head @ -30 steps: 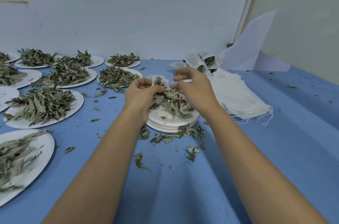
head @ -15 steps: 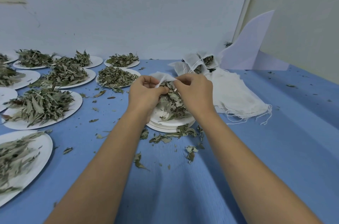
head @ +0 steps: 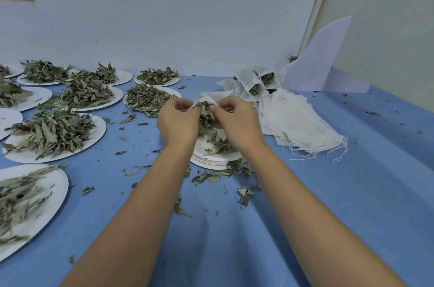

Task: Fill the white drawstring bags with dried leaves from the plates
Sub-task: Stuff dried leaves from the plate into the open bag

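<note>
Evidently mid-stuffing: pinching open the mouth of a small white cloth drawstring bag [head: 204, 98] with the curled left hand [head: 178, 120], holding it just above the stack of round white paper plates [head: 215, 161] to catch strays. Gripping a clump of grey-green dried leaves [head: 207, 114] with the right hand [head: 237, 120], fingers closed, feeding it into that opening. Filled bags [head: 256, 85] and flat empty ones [head: 303, 127] parked to the right, probably for easy reach.

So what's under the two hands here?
A stack of white plates with a few dried leaves on top. The left hand and right hand hold a white bag and a clump of leaves over it, hiding the far part of the plates.
</note>
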`<action>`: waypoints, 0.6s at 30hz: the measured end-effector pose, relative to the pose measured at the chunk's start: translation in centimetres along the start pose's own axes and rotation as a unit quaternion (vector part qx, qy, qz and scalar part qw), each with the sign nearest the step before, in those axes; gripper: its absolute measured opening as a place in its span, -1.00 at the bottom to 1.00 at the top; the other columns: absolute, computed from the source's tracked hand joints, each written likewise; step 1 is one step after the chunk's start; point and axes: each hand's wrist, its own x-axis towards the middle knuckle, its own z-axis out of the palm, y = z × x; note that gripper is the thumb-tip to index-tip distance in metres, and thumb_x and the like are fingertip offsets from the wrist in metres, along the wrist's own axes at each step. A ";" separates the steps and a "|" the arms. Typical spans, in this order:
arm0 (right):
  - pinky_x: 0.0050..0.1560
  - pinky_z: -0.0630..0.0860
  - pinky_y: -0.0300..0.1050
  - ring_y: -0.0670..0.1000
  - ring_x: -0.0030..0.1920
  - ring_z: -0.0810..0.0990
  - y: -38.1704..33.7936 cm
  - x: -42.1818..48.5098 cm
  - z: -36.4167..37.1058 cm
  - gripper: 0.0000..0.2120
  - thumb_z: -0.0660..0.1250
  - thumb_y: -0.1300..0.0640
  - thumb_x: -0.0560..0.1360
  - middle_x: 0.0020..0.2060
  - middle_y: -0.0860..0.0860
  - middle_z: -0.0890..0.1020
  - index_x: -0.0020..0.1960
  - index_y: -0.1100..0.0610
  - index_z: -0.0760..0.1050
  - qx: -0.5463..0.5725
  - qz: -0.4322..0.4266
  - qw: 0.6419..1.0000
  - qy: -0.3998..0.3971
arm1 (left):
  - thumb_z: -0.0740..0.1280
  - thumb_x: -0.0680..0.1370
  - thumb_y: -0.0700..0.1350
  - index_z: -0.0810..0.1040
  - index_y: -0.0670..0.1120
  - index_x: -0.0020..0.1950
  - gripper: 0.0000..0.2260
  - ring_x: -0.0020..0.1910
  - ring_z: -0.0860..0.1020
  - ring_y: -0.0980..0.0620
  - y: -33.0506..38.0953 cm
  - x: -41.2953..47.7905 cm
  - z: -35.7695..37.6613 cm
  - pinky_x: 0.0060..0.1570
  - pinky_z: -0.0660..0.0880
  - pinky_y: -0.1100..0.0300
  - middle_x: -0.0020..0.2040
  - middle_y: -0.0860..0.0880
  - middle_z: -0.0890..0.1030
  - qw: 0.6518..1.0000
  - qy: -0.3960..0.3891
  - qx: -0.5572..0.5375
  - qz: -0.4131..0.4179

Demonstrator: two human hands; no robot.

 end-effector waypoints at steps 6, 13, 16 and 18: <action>-0.29 0.60 -0.23 -0.05 -0.35 0.64 0.4 0.3 -0.7 -0.90 0.31 0.21 0.54 -0.18 0.11 0.65 -0.05 0.23 0.56 0.097 0.090 0.990 0.042 | 0.40 0.49 -0.14 0.63 -0.03 -0.22 -0.91 -0.14 0.62 0.07 1.0 -0.1 -0.1 0.00 0.60 0.07 -0.20 0.03 0.64 0.992 -0.117 -0.034 -0.037; -0.14 0.64 -0.12 0.04 -0.27 0.66 0.7 0.7 -1.3 -0.88 0.31 0.25 0.53 -0.19 0.14 0.64 -0.19 0.19 0.53 0.120 0.101 0.986 0.057 | 0.44 0.46 -0.20 0.60 -0.13 0.07 -0.80 -0.08 0.63 0.14 1.6 0.2 -1.1 -0.11 0.57 0.32 -0.05 0.03 0.64 0.956 -0.289 -0.039 -0.042; -0.14 0.65 -0.11 0.04 -0.26 0.67 0.6 0.7 -1.3 -0.87 0.30 0.26 0.52 -0.22 0.12 0.63 -0.21 0.20 0.53 0.125 0.100 0.986 0.055 | 0.51 0.39 -0.23 0.57 -0.04 0.13 -0.65 -0.31 0.59 0.35 1.2 -0.1 -1.2 -0.42 0.43 0.51 -0.10 0.15 0.57 0.963 -0.268 0.010 0.019; -0.11 0.65 -0.07 0.00 -0.31 0.66 0.4 0.7 -1.3 -0.87 0.30 0.27 0.51 -0.28 0.08 0.62 -0.22 0.20 0.53 0.123 0.095 0.986 0.052 | 0.54 0.37 -0.20 0.61 -0.02 0.06 -0.70 -0.31 0.57 0.36 0.9 -0.3 -0.9 -0.43 0.42 0.52 -0.14 0.19 0.57 0.973 -0.225 0.021 0.042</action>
